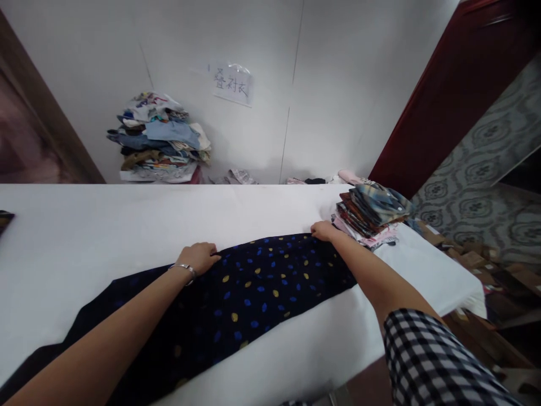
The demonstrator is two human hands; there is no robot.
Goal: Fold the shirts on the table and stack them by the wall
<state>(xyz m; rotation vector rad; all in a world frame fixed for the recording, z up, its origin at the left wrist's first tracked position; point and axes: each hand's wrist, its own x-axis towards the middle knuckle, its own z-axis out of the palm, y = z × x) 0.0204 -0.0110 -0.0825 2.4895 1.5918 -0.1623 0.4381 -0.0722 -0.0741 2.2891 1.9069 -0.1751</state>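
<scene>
A dark navy garment (253, 293) with blue and yellow dots lies spread across the white table (105, 225). My left hand (200, 256) is closed on the garment's far edge near its middle; a silver bracelet sits on that wrist. My right hand (323, 230) pinches the far right corner of the same garment, close to a stack of folded shirts (372, 214). My right sleeve is black-and-white check.
A tall heap of mixed clothes (158, 141) stands against the white wall behind the table, under a paper sign (231, 83). A dark red door (456, 84) is at the right. Boxes and clutter (477, 259) lie on the patterned floor beyond the table's right end.
</scene>
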